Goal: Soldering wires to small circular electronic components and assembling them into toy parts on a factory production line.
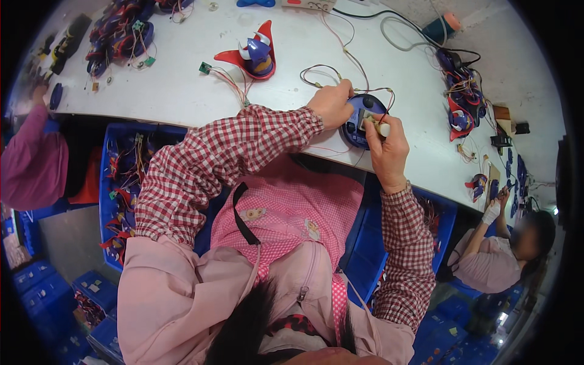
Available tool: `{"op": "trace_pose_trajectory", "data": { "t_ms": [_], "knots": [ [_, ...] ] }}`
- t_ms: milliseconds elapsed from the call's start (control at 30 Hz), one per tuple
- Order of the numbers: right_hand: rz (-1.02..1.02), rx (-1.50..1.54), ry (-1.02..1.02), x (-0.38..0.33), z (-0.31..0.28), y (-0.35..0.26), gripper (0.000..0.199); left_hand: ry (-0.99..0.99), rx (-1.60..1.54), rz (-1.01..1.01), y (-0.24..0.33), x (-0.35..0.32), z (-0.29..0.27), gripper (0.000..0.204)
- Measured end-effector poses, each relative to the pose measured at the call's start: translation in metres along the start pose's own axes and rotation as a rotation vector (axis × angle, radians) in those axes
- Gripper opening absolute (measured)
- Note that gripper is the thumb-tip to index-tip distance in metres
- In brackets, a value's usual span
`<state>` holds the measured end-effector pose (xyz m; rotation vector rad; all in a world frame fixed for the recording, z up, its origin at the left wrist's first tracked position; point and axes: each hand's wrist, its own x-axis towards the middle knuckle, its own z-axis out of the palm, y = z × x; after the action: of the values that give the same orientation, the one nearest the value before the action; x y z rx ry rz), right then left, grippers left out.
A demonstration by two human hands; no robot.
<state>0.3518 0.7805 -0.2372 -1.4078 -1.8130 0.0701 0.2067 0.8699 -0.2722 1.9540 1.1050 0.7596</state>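
Observation:
A round dark blue base (pixel 357 135) with black feet lies near the table's front edge. At its left rim is my left hand (pixel 333 104), fingers curled against it and holding it. My right hand (pixel 389 146) is closed on a small whitish block (pixel 384 129) with red and black wires, pressed over the middle of the base. Thin wires (pixel 365 79) run from there up the table to a pale box (pixel 309 5). To the left stands a toy figure (pixel 258 58) with a purple horned helmet and red cape, its wires tied to a green circuit board (pixel 205 68).
More toy parts with wires are heaped at the far left (pixel 121 36) and right (pixel 462 97). Blue bins (pixel 109 182) of figures stand under the table edge. Co-workers sit on the left (pixel 36 161) and right (pixel 493 258). A dark green, orange-ended cylinder (pixel 441 29) lies at the back.

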Motion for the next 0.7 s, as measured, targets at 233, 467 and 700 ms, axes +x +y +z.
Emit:
{"op": "trace_pose_trajectory", "data": {
  "t_ms": [233, 467, 700],
  "knots": [
    [0.215, 0.051, -0.163, 0.022, -0.002, -0.005, 0.019, 0.042, -0.009, -0.061, 0.003, -0.005, -0.007, 0.031],
    [0.063, 0.032, -0.097, 0.016, 0.003, 0.016, 0.012, 0.053, -0.034, 0.040, 0.020, -0.029, -0.017, 0.037],
    [0.121, 0.271, 0.163, -0.023, -0.018, 0.008, 0.016, 0.327, 0.198, 0.105, -0.042, -0.121, -0.111, 0.027]
  ]
}}
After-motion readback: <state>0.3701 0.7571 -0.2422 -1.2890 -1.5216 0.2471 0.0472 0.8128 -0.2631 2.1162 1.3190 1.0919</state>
